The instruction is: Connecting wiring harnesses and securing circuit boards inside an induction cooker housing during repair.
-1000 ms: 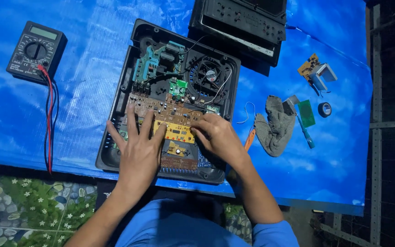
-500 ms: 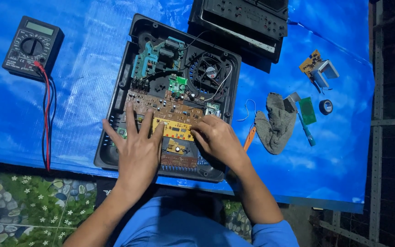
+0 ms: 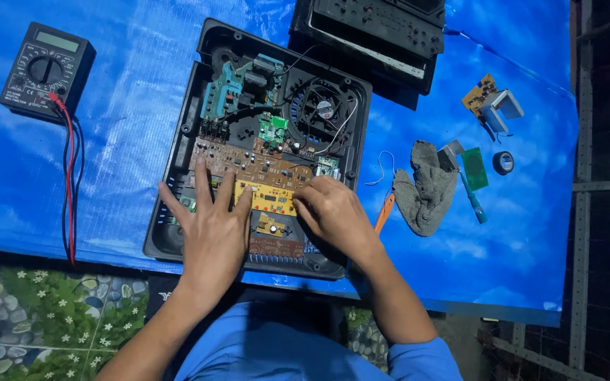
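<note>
We press our left hand (image 3: 213, 229), fingers spread flat, and our right hand (image 3: 333, 212), fingers curled but clasping nothing, on the yellow circuit board (image 3: 266, 199) seated low in the opened black appliance case (image 3: 178, 152) on the blue tarp (image 3: 128, 106). The board looks light, stiff and fragile, best handled by its bare edges. A multimeter (image 3: 46, 70) lies well apart.
</note>
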